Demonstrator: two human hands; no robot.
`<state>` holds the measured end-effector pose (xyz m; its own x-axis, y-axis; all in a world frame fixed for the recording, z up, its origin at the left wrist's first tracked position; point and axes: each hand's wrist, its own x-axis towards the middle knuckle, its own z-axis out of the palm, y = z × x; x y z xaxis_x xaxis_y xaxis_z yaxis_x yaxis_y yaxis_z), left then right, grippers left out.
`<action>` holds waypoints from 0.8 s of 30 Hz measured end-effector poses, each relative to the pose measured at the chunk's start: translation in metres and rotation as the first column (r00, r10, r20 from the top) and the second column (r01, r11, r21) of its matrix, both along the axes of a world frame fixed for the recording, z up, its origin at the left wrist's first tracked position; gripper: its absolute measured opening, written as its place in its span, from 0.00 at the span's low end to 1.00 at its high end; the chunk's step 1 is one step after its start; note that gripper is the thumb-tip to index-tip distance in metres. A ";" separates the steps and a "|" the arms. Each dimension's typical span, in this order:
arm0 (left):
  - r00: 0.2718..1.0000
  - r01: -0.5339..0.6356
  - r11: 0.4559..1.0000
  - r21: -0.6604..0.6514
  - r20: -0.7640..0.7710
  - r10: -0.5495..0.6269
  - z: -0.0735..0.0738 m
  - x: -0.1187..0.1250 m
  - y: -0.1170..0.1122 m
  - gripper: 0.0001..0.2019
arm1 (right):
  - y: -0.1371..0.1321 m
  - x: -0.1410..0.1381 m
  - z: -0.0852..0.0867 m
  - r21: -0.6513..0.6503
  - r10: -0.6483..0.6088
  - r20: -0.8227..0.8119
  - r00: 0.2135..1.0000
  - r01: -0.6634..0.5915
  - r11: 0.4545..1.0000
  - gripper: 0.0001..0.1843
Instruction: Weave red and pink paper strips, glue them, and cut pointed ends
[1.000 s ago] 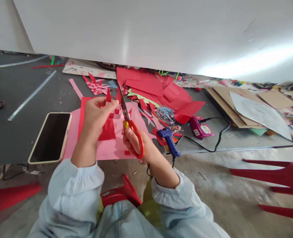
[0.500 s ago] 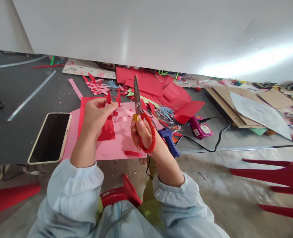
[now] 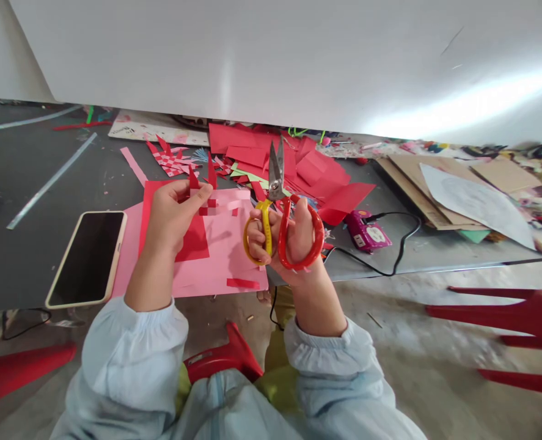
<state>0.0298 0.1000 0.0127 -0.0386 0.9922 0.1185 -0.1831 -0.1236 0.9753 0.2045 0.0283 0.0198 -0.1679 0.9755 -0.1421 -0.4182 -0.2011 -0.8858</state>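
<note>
Between the thumb and fingers of my left hand [image 3: 172, 214] is a woven red and pink paper piece [image 3: 211, 203], with pointed red strips standing up and pale pink strips reaching right. My right hand [image 3: 289, 235] grips a pair of scissors [image 3: 276, 174] by one yellow and one red handle loop, blades pointing away from me and slightly parted. The scissors are right of the woven piece, apart from it. Beneath my hands lie a pink sheet [image 3: 220, 250] and a red sheet [image 3: 195, 241]. A small red strip [image 3: 243, 283] rests near the pink sheet's front edge.
A phone [image 3: 87, 256] lies at the left. Behind are red papers [image 3: 252, 153] and another woven piece [image 3: 167, 160]. To the right are a purple box [image 3: 366, 232] with a black cable and stacked cardboard [image 3: 417, 189]. A white board [image 3: 252, 61] stands across the back.
My right hand has turned and moved slightly right, and the scissors' blades and handles have spread apart. My left hand still holds the woven paper. The whole view has shifted a little.
</note>
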 end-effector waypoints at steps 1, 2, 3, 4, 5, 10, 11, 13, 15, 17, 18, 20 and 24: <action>1.000 -0.008 1.000 -0.001 0.010 0.008 0.000 0.000 0.000 0.11 | 0.000 0.001 0.001 -0.013 0.021 -0.031 0.999 -0.021 1.000 0.39; 1.000 -0.022 1.000 -0.003 0.016 0.022 0.001 0.000 0.001 0.12 | 0.000 0.002 0.001 -0.024 0.044 -0.062 0.997 -0.045 0.999 0.39; 0.999 -0.037 0.999 -0.005 0.017 0.037 0.002 0.001 0.001 0.12 | 0.000 0.002 0.001 -0.031 0.066 -0.090 0.994 -0.069 0.997 0.39; 0.999 -0.046 0.999 -0.009 0.015 0.046 0.002 0.001 0.001 0.12 | 0.000 0.003 0.002 -0.035 0.079 -0.113 0.990 -0.083 0.996 0.39; 0.999 -0.050 0.999 -0.012 0.014 0.050 0.003 0.001 0.001 0.13 | 0.000 0.003 0.002 -0.034 0.080 -0.130 0.988 -0.085 0.996 0.38; 0.999 0.035 0.999 0.010 -0.038 -0.035 0.005 0.000 -0.001 0.11 | 0.000 0.001 0.000 -0.006 -0.007 -0.133 0.991 0.006 1.000 0.23; 0.997 0.058 0.998 0.011 -0.053 -0.057 0.005 0.000 -0.001 0.11 | -0.001 0.001 -0.001 0.000 -0.016 -0.125 0.992 0.016 1.000 0.20; 0.994 0.094 0.995 0.016 -0.064 -0.093 0.003 0.000 -0.001 0.12 | -0.001 0.000 -0.002 0.019 -0.025 -0.111 0.993 0.027 0.999 0.17; 0.993 0.105 0.994 0.037 -0.065 -0.102 0.001 0.000 -0.001 0.12 | -0.001 -0.001 -0.004 0.031 -0.042 -0.097 0.994 0.045 0.998 0.16; 0.993 0.098 0.992 0.075 -0.071 -0.092 0.000 0.000 -0.001 0.10 | -0.001 0.000 -0.004 0.027 -0.055 -0.080 0.995 0.057 0.998 0.16; 0.994 0.087 0.991 0.104 -0.077 -0.079 0.000 0.000 -0.001 0.09 | 0.000 0.000 -0.005 0.024 -0.055 -0.075 0.996 0.057 0.998 0.15; 0.994 0.069 0.981 0.181 -0.092 -0.053 0.001 0.001 -0.001 0.08 | 0.001 0.001 -0.005 0.031 -0.046 -0.073 0.996 0.048 0.998 0.16; 0.983 0.095 0.934 0.345 -0.179 -0.034 0.006 0.002 -0.004 0.04 | 0.001 0.003 -0.006 0.060 -0.066 -0.046 0.997 0.068 0.996 0.19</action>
